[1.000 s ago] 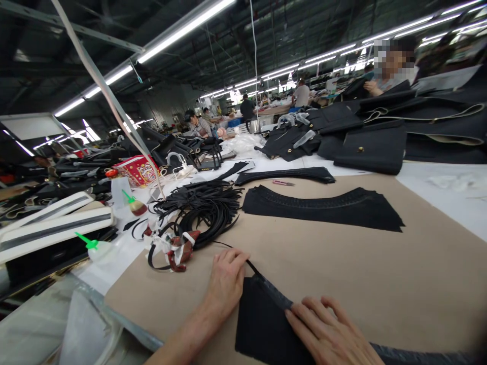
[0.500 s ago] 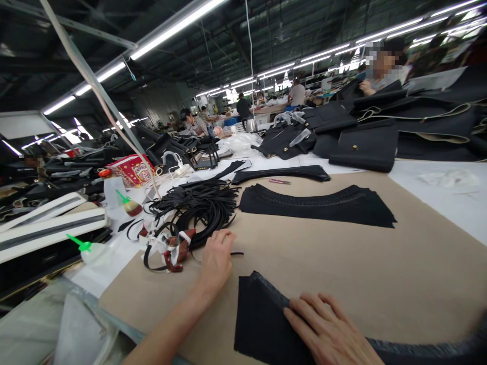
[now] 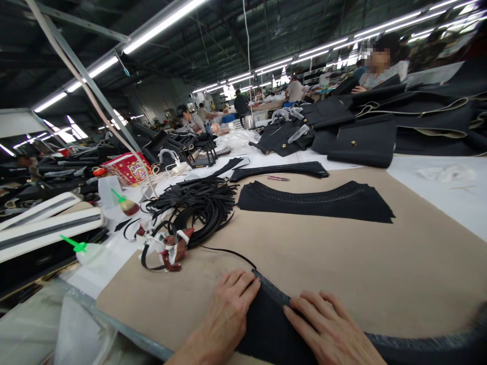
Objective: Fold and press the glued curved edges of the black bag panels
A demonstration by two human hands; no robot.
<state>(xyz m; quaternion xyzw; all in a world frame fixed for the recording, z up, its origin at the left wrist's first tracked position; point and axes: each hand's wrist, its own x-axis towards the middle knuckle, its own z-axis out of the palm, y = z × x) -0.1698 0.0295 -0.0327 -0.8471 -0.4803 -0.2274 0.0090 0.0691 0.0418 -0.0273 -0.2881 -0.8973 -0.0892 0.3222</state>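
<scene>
we look down on a wide brown paper sheet (image 3: 342, 263) that covers the near worktable; it carries nearly everything close to us. across the table's far right lies a heap of black bags and panels (image 3: 361, 142), the biggest mass of goods in view. nearer, on the paper, a stack of curved black pieces (image 3: 315, 203) lies flat, with a thinner curved black strip (image 3: 279, 171) beyond it and a small pink-handled tool (image 3: 278, 178) between them.

at the bottom edge lies the black leather piece (image 3: 266, 329), flat on the paper directly under our hands. our left hand (image 3: 228, 314) rests palm down with fingers spread on its upper left corner, fingertips pressing where a thin black cord (image 3: 232, 253) meets the piece's edge. our right hand (image 3: 331, 332) lies flat and open just beside, fingers pressing the same top edge. the two hands are near each other but not touching, neither closed around anything.

left of the paper, a bundle of black straps (image 3: 201, 208) is coiled loosely, touching a small knot of red and white scraps (image 3: 171, 248). the red printed box (image 3: 127, 168) stands further back; we cannot tell what is in it. two squeeze bottles with green nozzles sit at left: one (image 3: 89, 252) with pale contents, the other (image 3: 127, 205) with a dark reddish liquid low inside.
</scene>
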